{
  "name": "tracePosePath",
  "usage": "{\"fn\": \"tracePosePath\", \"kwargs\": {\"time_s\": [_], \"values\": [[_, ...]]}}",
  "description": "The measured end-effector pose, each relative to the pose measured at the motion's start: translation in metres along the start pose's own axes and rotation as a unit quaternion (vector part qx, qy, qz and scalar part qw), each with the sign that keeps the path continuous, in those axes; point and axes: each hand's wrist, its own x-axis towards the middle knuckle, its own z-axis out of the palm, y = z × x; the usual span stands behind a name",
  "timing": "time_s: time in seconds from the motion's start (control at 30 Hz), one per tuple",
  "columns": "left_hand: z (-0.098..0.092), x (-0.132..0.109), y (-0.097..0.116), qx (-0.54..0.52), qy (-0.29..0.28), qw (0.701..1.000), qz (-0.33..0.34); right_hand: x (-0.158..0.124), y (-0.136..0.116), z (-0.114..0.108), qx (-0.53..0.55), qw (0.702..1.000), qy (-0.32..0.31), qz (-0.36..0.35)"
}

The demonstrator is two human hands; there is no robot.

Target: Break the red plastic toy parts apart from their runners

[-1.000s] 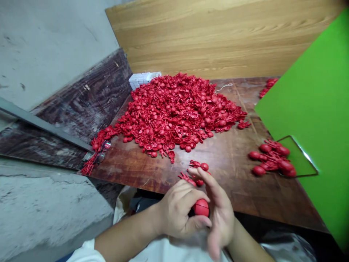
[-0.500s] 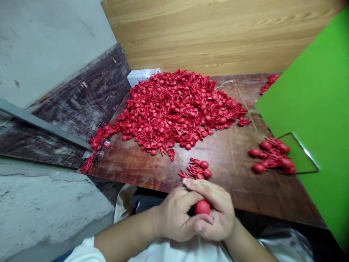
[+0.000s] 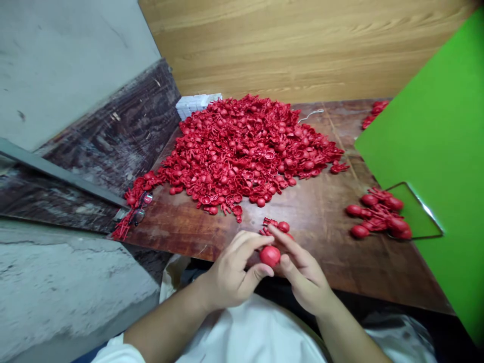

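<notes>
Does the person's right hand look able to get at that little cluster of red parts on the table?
Probably yes. The right hand lies just short of the small cluster of red parts, and nothing stands between them. Only the red ball that the left hand holds sits close beside its fingers.

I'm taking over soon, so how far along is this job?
Done, it seems: the small red cluster at the right, by the green board. In hand: a red ball between the left hand and right hand. Remaining: the large heap of red parts.
</notes>
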Motion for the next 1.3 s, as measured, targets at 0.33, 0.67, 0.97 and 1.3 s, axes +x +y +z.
{"fn": "tracePosePath", "kwargs": {"time_s": [0.33, 0.67, 0.97, 1.3], "values": [[0.009, 0.001, -0.003, -0.045, 0.099, 0.994, 0.012, 0.002, -0.004, -0.007, -0.098, 0.99, 0.035, -0.101], [-0.001, 0.005, 0.009, 0.031, 0.058, 0.998, -0.003, 0.002, -0.012, -0.004, -0.112, 0.989, 0.035, -0.085], [-0.002, 0.009, 0.015, 0.014, 0.045, 0.999, 0.0, -0.001, -0.01, -0.001, -0.135, 0.983, 0.046, -0.115], [-0.01, 0.009, 0.014, 0.059, 0.004, 0.998, 0.029, 0.001, -0.012, -0.004, -0.128, 0.986, 0.03, -0.1]]}}
